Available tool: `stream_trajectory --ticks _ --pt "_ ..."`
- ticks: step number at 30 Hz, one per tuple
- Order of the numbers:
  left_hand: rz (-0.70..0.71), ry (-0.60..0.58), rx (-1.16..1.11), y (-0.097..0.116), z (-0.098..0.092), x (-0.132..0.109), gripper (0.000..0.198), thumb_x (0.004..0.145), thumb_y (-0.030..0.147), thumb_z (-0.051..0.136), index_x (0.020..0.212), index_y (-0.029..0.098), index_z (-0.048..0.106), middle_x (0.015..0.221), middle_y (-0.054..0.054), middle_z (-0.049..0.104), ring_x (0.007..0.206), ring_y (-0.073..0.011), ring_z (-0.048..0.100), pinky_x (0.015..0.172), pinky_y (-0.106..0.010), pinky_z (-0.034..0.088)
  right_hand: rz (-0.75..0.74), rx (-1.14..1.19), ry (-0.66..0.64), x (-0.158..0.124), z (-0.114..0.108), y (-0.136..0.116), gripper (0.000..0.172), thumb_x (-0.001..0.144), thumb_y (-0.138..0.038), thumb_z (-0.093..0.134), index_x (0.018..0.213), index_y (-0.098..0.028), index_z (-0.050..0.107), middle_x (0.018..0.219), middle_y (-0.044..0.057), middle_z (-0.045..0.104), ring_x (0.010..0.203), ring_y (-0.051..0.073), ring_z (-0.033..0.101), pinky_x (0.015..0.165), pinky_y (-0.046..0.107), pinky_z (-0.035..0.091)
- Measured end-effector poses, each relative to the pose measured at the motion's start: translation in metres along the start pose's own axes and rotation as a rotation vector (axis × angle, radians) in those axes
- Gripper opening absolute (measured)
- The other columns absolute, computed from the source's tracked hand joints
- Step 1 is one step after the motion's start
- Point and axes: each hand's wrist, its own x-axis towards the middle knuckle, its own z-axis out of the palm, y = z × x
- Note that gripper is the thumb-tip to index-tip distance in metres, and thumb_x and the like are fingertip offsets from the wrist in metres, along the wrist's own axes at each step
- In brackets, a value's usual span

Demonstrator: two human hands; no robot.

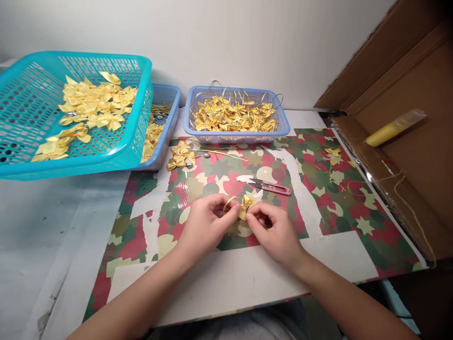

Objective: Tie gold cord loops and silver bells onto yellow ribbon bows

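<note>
Between my two hands is a yellow ribbon bow [245,202] with a loop of gold cord [229,202] at its left side. My left hand [215,219] pinches the bow's left edge between thumb and forefinger. From the right, my right hand [274,229] grips the bow's lower right part with its fingertips; the other fingers are curled under. Just beyond the hands lie thread snips [271,187] with pink handles and dark blades pointing left. Farther off to the left, several loose bows [181,155] lie beside small silver bells [189,165] and gold cords [230,154].
A turquoise basket [136,137] of bows overlaps a blue basket [166,137] at left. Another blue basket [237,138] at the back holds bows with gold loops. Patterned, torn paper [339,208] covers the table. On the right stands a cardboard wall [406,179] with a yellow tube [394,128].
</note>
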Motion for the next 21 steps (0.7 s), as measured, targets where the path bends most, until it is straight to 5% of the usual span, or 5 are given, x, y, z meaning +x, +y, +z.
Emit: stream_trajectory --ticks 21 --pt "-0.085 -0.027 -0.083 0.0011 -0.0007 0.0012 0.022 0.077 0.035 0.065 0.072 0.014 0.065 0.066 -0.001 0.059 0.061 -0.0113 0.050 0.055 -0.022 0.039 0.001 -0.008 -0.012 0.0005 -0.0014 0.0001 0.016 0.080 -0.018 0.051 0.064 -0.018 0.052 0.056 -0.004 0.045 0.050 0.008 0.035 0.048 0.023 0.029"
